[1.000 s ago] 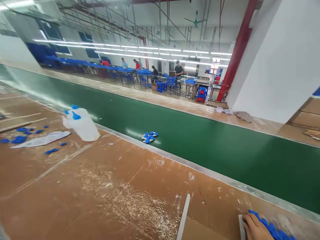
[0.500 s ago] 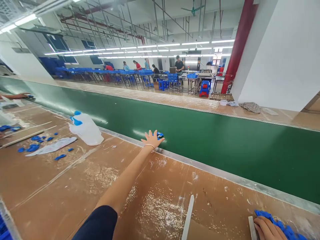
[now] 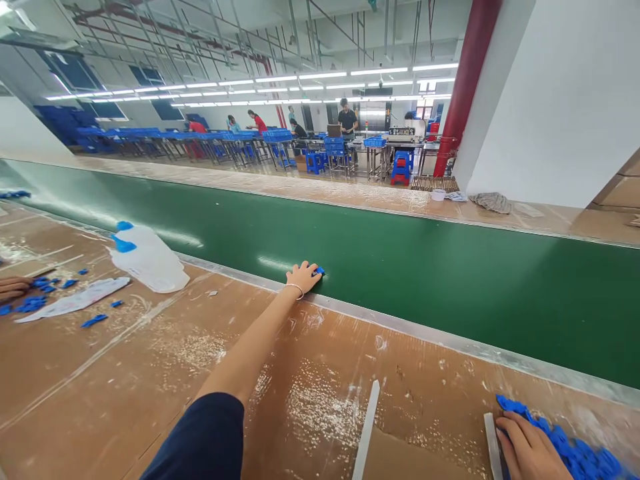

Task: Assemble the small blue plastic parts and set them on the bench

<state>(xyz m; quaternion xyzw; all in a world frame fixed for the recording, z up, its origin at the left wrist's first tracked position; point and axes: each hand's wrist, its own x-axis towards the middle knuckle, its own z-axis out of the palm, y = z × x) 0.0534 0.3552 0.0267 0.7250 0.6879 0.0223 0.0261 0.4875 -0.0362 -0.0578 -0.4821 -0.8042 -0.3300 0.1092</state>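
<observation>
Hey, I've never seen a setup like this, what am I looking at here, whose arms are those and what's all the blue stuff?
This is one picture from a camera worn on a person's head, looking forward and down, so both arms are that person's own. The left hand stretches out onto a long green conveyor belt and covers a small cluster of blue parts; whether it grips them cannot be told. The right hand rests beside a pile of blue parts on the brown worktable. A white plastic bottle lies on its side further left, with scattered blue pieces near a co-worker's hand. Other people work at tables far behind.
</observation>
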